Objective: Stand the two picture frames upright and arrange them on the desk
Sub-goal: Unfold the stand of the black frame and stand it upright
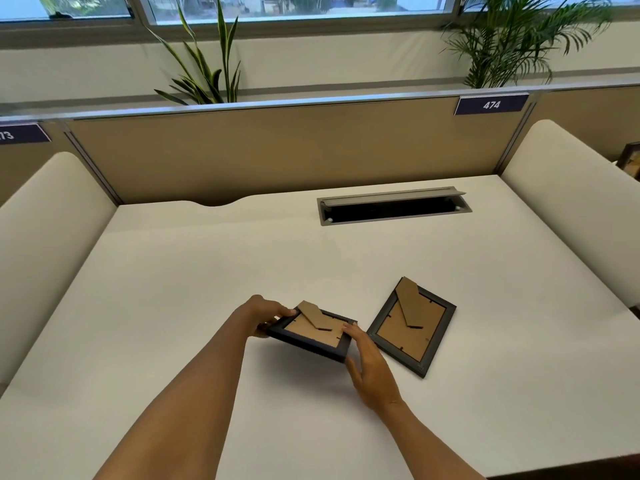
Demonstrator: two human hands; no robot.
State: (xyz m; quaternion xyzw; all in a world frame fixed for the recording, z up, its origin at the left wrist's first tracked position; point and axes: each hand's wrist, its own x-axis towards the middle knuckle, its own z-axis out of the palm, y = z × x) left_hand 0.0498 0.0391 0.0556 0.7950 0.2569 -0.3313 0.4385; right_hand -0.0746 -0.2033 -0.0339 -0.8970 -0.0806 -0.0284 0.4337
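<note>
Two dark picture frames with brown cardboard backs and fold-out stands are near the front of the white desk (pixel 207 265). The left frame (pixel 308 336) is lifted slightly off the desk, back side up and tilted. My left hand (pixel 265 315) grips its left edge, and my right hand (pixel 367 365) holds its right corner, thumb on the back. The second frame (pixel 410 327) lies flat, face down, just to the right, untouched.
A grey cable hatch (pixel 393 206) with its lid ajar is set into the desk at the back. Beige partitions (pixel 277 150) and white side panels enclose the desk. Plants stand behind the partition. Another dark frame-like object (pixel 630 159) shows at the far right.
</note>
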